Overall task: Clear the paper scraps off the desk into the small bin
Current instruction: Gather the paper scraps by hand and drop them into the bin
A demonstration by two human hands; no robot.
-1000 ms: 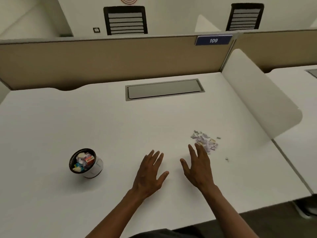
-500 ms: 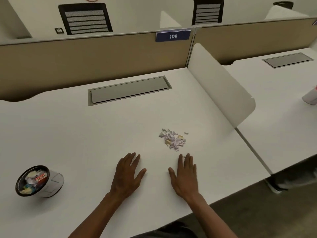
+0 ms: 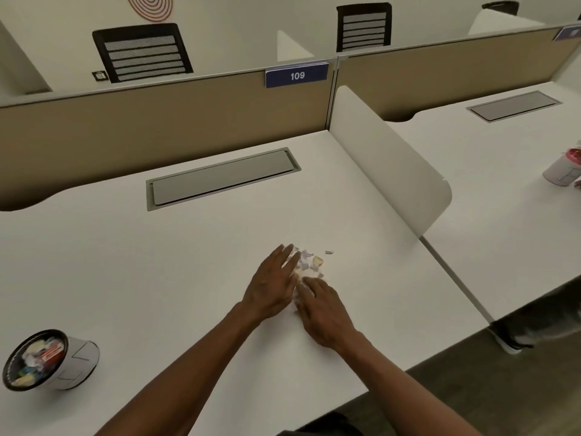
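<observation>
Head view: small bin (image 3: 75, 361) holds mixed scraps; both hands' fingers flat, spread beside paper scraps (image 3: 309, 261).

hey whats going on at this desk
A person is tidying paper scraps off a white desk. Both hands are down at the little pile: the left hand along its left side, the right hand at its near edge, fingers spread as if to gather it. One stray bit lies just beyond the pile. The small bin sits far off to the left, already holding some scraps. Nothing is lifted yet.
</observation>
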